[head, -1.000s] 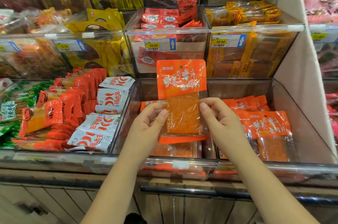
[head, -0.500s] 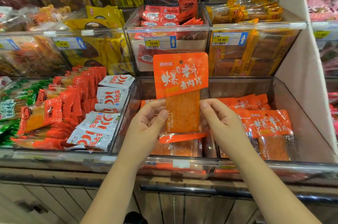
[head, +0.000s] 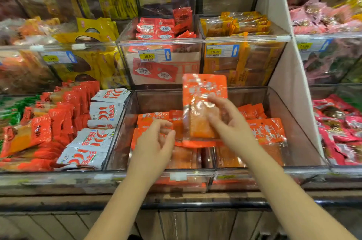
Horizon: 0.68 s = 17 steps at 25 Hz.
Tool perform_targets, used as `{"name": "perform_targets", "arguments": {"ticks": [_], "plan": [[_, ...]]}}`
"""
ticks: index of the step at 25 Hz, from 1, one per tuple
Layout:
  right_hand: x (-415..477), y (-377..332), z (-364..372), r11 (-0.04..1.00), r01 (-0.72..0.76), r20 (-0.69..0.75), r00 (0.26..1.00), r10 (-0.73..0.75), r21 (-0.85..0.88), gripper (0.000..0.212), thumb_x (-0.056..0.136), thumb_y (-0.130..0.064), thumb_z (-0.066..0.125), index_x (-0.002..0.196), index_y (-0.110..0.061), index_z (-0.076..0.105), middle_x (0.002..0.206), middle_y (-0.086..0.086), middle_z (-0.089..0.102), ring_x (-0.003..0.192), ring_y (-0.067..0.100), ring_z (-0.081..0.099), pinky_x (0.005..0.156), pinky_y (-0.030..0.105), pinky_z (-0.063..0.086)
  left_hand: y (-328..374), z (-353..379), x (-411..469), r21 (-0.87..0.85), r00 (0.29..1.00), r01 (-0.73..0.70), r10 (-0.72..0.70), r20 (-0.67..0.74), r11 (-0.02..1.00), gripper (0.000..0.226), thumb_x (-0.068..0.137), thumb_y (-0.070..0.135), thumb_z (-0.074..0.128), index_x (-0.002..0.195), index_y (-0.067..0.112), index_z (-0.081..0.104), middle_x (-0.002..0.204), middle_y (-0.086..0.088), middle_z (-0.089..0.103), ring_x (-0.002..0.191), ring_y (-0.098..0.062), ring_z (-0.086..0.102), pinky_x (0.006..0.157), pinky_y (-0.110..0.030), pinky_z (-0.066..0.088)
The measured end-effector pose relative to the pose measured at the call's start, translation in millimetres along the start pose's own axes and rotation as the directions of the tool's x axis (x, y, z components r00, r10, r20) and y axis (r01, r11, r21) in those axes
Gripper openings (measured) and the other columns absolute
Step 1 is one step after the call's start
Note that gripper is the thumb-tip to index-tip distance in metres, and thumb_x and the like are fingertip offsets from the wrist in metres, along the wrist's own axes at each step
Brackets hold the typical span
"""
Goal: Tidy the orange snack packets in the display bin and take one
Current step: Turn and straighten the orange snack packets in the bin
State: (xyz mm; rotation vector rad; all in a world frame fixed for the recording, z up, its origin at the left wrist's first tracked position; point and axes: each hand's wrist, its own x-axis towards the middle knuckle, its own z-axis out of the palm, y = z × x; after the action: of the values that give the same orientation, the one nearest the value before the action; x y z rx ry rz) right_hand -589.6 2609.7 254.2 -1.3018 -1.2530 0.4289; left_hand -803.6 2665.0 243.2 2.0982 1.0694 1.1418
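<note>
**Inspector:** Hazards?

**Operator:** I see the packet [head: 203, 92] upright above the bin [head: 290, 134], with one hand on it. The view is blurred. I judge a loose pinch could drop it onto the other packets [head: 268, 130].

**Inspector:** Grip?

**Operator:** The right hand [head: 227, 122] holds its lower half, fingers across the front. The left hand [head: 156, 141] is just beside it, loosely curled and holding nothing.
</note>
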Motion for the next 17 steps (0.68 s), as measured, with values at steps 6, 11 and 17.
{"name": "perform_targets", "arguments": {"ticks": [6, 11, 17], "plan": [[62, 44, -59, 0.833, -0.319, -0.167, 0.948, 0.273, -0.451, 0.042, 0.093, -0.017, 0.059, 0.134, -0.027, 0.059, 0.113, 0.009, 0.069, 0.083, 0.021, 0.064, 0.07, 0.028, 0.049, 52, 66, -18, 0.329, 0.889, -0.184, 0.014, 0.457, 0.926, 0.105, 0.089, 0.08, 0.042, 0.162, 0.024, -0.01, 0.167, 0.011, -0.024, 0.154, -0.008, -0.012, 0.125, -0.035, 0.002], [74, 69, -44, 0.551, -0.24, -0.001, 0.917, 0.398, -0.799, 0.08, 0.084, -0.07, 0.065, 0.148, -0.026, 0.046, 0.14, 0.013, 0.047, 0.129, 0.035, 0.051, 0.109, 0.04, 0.043, 61, 85, -16, 0.429, 0.901, -0.169, -0.037, 0.432, 0.887, 0.126, 0.078, 0.092, 0.04, 0.157, 0.019, -0.024, 0.159, 0.007, -0.042, 0.153, -0.011, -0.021, 0.123, -0.034, -0.002], [73, 69, -35, 0.271, -0.142, -0.004, 0.892, 0.452, -0.952, 0.073, 0.093, -0.078, 0.031, 0.153, -0.037, 0.039, 0.169, 0.015, 0.004, 0.154, 0.037, 0.011, 0.125, 0.047, 0.017, 63, 87, -18, 0.451, 0.9, -0.162, -0.056, 0.432, 0.878, 0.125, 0.076, 0.094, 0.039, 0.158, 0.023, -0.024, 0.159, 0.011, -0.042, 0.154, -0.009, -0.016, 0.124, -0.037, 0.009]]}}
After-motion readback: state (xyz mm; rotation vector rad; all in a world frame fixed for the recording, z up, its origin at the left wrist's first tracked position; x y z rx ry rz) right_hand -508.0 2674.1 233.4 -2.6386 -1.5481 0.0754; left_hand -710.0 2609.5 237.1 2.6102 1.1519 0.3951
